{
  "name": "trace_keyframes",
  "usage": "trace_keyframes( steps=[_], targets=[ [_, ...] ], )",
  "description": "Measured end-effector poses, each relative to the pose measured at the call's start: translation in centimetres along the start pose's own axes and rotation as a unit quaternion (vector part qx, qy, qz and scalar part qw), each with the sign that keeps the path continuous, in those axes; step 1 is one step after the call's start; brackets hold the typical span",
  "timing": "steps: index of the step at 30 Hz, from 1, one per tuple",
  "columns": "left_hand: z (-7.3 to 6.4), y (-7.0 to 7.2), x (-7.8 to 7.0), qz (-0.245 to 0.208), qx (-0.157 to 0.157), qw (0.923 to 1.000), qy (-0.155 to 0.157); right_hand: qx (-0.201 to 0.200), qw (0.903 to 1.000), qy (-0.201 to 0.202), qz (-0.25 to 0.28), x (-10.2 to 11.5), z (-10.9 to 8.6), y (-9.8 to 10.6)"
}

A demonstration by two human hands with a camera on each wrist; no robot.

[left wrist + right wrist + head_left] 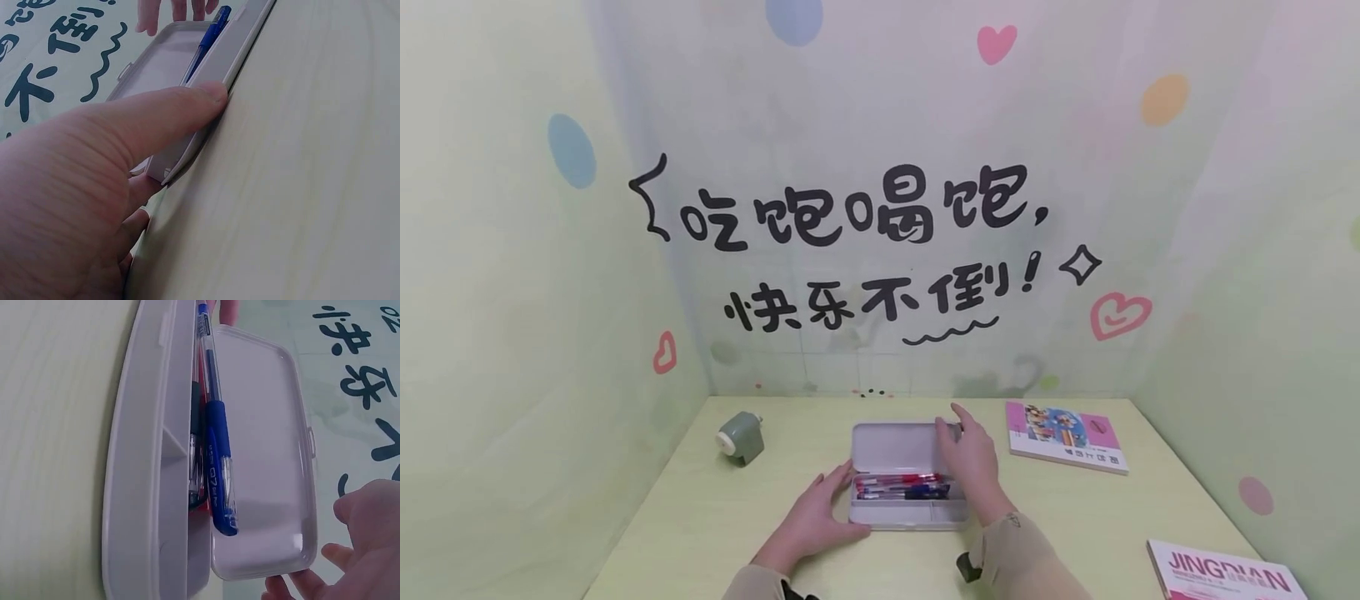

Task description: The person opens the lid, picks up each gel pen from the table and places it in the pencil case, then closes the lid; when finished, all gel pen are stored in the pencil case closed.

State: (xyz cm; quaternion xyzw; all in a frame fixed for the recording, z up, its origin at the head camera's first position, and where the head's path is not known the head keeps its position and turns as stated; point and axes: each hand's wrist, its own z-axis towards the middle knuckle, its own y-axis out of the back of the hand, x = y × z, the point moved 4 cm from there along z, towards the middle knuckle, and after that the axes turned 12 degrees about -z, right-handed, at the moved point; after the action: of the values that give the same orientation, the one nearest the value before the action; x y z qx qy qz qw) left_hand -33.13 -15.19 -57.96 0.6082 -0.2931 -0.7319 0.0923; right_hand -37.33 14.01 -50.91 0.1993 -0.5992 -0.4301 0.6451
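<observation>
A pale lilac pencil case (887, 515) lies on the table with its hinged lid (891, 448) raised at the back. Several pens (898, 481) with red, blue and dark parts rest in its rear compartment; a blue pen (219, 444) lies on top. My left hand (816, 518) grips the case's left end, thumb pressing the front wall and fingers around the side. At the lid's right edge is my right hand (973, 460); its fingertips (303, 581) reach behind the lid's outer corner, while the thumb (353, 503) stands off from it.
A grey-green pencil sharpener (743, 437) stands at the back left of the table. To the right of the case lies a pink cartoon-covered book (1067, 437), and another book (1225, 572) is at the front right. Printed walls (887, 367) enclose the table.
</observation>
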Motion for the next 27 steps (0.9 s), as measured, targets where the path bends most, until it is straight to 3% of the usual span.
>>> trace_keyframes(
  steps=[3, 8, 21, 27],
  targets=[
    [0.0, -0.2, 0.0, -0.002, 0.001, 1.0, 0.003, 0.01, 0.9986, -0.029, 0.044, -0.2, 0.0, -0.2],
    [0.0, -0.3, 0.2, 0.001, -0.003, 1.0, 0.001, -0.008, 0.998, -0.027, 0.057, -0.1, -0.4, 0.0],
    [-0.2, -0.2, -0.1, 0.001, -0.008, 0.9999, 0.006, -0.024, 0.9985, 0.043, 0.025, -0.3, -2.6, 1.4],
    [-0.1, -0.2, -0.1, 0.005, -0.005, 1.0, 0.006, 0.0, 0.9975, 0.069, 0.016, -0.8, -4.3, 2.1]
  ],
)
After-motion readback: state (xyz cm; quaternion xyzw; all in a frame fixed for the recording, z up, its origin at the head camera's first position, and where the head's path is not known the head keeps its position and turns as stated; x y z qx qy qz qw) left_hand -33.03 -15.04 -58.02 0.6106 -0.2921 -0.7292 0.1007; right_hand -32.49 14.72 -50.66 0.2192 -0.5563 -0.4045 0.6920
